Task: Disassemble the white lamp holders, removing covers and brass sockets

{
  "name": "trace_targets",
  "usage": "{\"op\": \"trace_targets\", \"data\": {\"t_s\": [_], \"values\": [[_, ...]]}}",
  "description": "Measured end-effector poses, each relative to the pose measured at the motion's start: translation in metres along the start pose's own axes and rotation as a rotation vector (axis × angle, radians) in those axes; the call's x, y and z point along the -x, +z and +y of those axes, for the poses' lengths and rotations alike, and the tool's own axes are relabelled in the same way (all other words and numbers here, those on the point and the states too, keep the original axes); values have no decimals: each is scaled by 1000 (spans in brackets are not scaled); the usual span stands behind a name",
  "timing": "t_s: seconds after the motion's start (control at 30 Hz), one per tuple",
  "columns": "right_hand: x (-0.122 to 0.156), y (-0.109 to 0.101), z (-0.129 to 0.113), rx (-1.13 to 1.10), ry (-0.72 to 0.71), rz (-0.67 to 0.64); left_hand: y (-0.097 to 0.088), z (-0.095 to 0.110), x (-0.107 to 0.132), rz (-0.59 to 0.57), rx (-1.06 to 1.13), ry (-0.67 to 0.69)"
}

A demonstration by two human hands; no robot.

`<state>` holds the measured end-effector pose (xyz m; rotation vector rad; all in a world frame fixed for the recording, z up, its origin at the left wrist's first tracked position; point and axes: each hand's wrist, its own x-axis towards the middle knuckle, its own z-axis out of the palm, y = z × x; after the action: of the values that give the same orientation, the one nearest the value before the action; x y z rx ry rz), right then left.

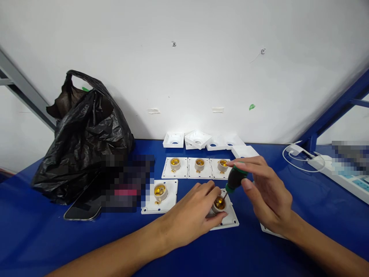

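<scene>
My left hand [198, 209] is closed around the round collar of a lamp socket [220, 203], whose white square base plate [230, 219] lies on the blue table. With its fingers bent about the handle, my right hand [266, 192] holds a green and black screwdriver [236, 177]. The screwdriver is tilted, and its shaft reaches down into the brass-lined socket; the tip is hidden inside. Just left of my left hand sits another lamp socket [160, 191] on its plate. Part of a further white plate [272, 232] shows beneath my right wrist.
Behind my hands stands a row of three lamp sockets [199, 164]. Several white square covers [173, 140] lie against the wall. A black plastic bag [86, 142] and a phone [83, 206] are at left. A power strip [343, 175] with a white cable [302, 169] is at right.
</scene>
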<state>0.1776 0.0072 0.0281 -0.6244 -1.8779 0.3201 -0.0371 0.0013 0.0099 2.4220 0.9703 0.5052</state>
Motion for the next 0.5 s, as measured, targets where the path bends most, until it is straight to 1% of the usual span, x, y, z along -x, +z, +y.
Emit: {"op": "trace_targets", "data": {"t_s": [0.07, 0.17, 0.23, 0.27, 0.37, 0.43, 0.5], "values": [[0, 1, 1, -48, 13, -18, -1, 0, 0, -2, 0, -4], [-1, 2, 3, -52, -71, 74, -2, 1, 1, -5, -4, -5], [0, 3, 2, -52, -88, 124, -2, 2, 0, -7, -13, 1], [1, 4, 1, -63, -70, 119, -2, 2, 0, -8, -17, 2], [3, 3, -1, -124, 8, 49, -2, 2, 0, -7, -17, -4], [3, 2, -1, -96, -4, 45, -1, 1, 0, -8, -18, -5], [1, 1, 0, -9, -68, 79, -1, 1, 0, -11, -19, -4]]}}
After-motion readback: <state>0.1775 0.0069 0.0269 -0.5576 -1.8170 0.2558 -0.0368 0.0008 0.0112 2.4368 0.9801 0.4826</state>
